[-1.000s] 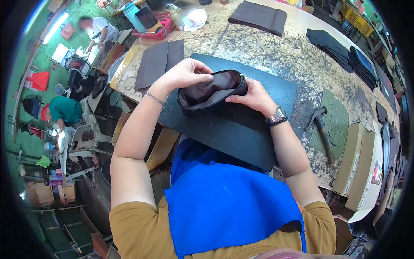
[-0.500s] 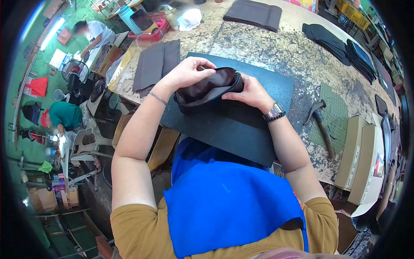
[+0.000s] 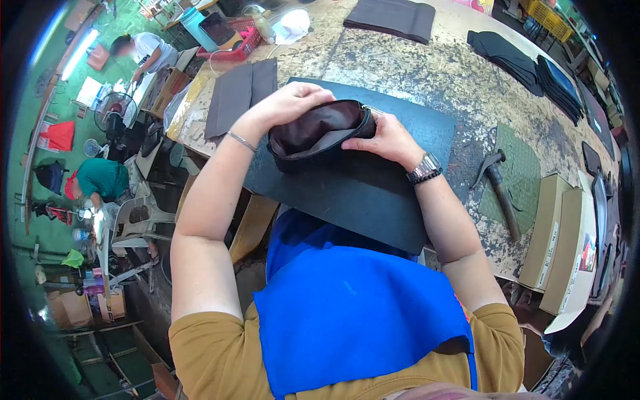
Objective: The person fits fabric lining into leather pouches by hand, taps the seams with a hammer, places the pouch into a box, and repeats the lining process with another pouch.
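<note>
- Head view: left hand (image 3: pixel 298 105) has shifted behind the rim of the dark pouch (image 3: pixel 319 137); I cannot tell its grip.
- Right hand (image 3: pixel 385 139) pinches the pouch's end, over the black sheet (image 3: pixel 333 200).
- Lining now less covered, seemingly easier to reach.

Your single camera sits on your head, facing forward and steeply down over the bench (image 3: pixel 400 73). It looks from above your chest: your apron (image 3: pixel 360 320) fills the lower middle, with the bench's near edge beyond it. Your left hand (image 3: pixel 300 103) and right hand (image 3: pixel 393 141) appear close, just above centre. The very wide view, bowed and dark at its corners, reaches past the bench's left edge to a co-worker (image 3: pixel 103 179) farther off.
</note>
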Available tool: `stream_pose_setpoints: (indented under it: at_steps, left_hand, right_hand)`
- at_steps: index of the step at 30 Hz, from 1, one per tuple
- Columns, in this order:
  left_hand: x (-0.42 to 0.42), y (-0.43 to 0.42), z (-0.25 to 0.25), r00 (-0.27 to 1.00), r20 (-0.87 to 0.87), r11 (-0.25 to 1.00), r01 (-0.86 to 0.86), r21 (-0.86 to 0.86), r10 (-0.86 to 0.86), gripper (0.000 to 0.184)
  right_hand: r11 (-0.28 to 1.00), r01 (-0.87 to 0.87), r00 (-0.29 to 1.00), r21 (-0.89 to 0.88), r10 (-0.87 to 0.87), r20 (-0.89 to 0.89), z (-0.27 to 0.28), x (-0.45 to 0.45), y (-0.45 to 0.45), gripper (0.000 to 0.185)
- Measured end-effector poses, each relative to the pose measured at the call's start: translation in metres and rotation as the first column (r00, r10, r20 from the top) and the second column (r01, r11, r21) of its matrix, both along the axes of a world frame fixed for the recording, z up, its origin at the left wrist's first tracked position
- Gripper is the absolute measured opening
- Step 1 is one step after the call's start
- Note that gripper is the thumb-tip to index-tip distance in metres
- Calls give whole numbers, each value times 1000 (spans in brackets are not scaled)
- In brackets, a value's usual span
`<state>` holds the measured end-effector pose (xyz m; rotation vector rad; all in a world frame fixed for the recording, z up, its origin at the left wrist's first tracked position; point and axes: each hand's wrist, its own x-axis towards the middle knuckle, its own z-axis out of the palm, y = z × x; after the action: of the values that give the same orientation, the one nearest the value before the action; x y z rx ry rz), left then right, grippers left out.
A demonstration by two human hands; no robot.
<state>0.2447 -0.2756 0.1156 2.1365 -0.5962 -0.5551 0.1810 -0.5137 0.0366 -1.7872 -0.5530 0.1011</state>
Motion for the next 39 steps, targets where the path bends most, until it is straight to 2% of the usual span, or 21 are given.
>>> stream_pose_setpoints:
  at_steps: [1, 3, 6, 12, 18, 21, 22, 25, 26, 32, 39]
  left_hand:
    - [0, 8, 5, 995, -85, 998, -57, 26, 59, 40]
    - [1, 23, 8, 984, -137, 994, -112, 1, 111, 34]
    - [-10, 28, 8, 990, -52, 987, -124, 105, 130, 27]
    - [-9, 24, -1, 986, -68, 985, -148, 86, 154, 20]
    - [-16, 21, -5, 991, 22, 986, -130, 101, 128, 20]
    - [-11, 30, -3, 990, -76, 993, -118, 18, 119, 24]
    - [-10, 34, -6, 989, -63, 988, -141, -61, 137, 28]
    - [-13, 42, -2, 974, -125, 982, -190, -4, 188, 30]
    - [-14, 43, 1, 977, -108, 980, -175, 95, 185, 31]
    - [-12, 39, -8, 976, -112, 982, -182, 58, 188, 26]
    - [-27, 28, -1, 987, 83, 983, -145, 115, 136, 26]
  right_hand:
    - [1000, 3, 1000, -12, -3, -3, 3, -1, 0, 60]
    - [999, 12, 1000, -35, -12, -1, 6, -1, -1, 60]
    - [999, 11, 1000, -50, -11, 0, 5, 0, -1, 60]
    - [999, 5, 1000, -46, -5, -6, 4, 0, -1, 60]
    - [1000, 1, 999, -3, -2, -32, -2, 1, 0, 59]
    - [1000, -6, 999, 12, 6, -41, -4, 1, 0, 60]
    - [1000, -10, 999, 21, 11, -50, -7, 3, 1, 60]
    - [1000, -3, 999, -16, 2, -44, -6, 4, 0, 61]
    - [999, 1, 999, -39, -3, -37, -4, 3, 0, 62]
    - [999, 10, 1000, -53, -11, -21, 3, -1, -1, 62]
    - [1000, -19, 999, 16, 20, -49, -6, 3, 0, 59]
